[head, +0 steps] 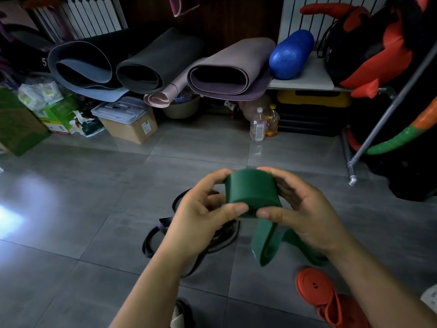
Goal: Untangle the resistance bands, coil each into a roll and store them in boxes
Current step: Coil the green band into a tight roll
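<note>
Both hands clamp the half-rolled green resistance band [250,190]. The left hand [203,209] and right hand [300,209] each pinch it, thumb beneath and fingers over the top, likely so the wraps cannot spring loose. Its unrolled tail hangs below the grip, and black bands [153,235] lie under the left wrist.

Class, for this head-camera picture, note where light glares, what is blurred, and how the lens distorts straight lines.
Head view: dim room; white glare on the floor tiles at the left edge; the green band, gripped by left hand and right hand, looks slightly blurred; the wide lens makes the radiator fins at top left lean.
</note>
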The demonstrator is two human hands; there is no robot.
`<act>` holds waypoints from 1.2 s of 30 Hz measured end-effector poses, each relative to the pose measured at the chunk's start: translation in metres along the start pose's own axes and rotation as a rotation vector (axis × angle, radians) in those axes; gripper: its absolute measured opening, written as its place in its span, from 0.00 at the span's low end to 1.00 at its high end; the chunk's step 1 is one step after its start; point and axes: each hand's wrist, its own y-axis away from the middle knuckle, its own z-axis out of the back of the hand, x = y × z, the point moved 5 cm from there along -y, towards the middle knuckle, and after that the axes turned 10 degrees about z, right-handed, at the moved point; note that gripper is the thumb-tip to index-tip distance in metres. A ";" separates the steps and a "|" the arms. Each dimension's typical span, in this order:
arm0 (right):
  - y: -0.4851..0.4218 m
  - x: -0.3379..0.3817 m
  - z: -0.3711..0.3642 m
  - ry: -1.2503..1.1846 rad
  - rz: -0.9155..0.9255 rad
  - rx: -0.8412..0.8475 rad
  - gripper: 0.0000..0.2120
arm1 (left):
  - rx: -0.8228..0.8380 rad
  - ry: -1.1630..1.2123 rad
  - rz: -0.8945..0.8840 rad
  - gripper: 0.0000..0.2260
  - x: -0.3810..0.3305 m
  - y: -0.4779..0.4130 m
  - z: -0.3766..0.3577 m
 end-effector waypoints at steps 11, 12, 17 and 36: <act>-0.002 0.010 0.001 0.092 0.022 -0.009 0.22 | -0.061 -0.246 0.029 0.30 0.002 -0.001 0.008; -0.001 0.008 0.000 0.196 0.014 0.026 0.22 | -0.068 -0.365 -0.006 0.30 0.002 -0.002 0.010; -0.001 0.002 -0.003 -0.084 0.024 -0.024 0.25 | -0.046 -0.080 -0.005 0.21 0.005 -0.002 0.000; -0.004 0.003 -0.013 -0.286 -0.012 -0.078 0.29 | -0.041 0.258 -0.017 0.21 0.001 0.000 0.000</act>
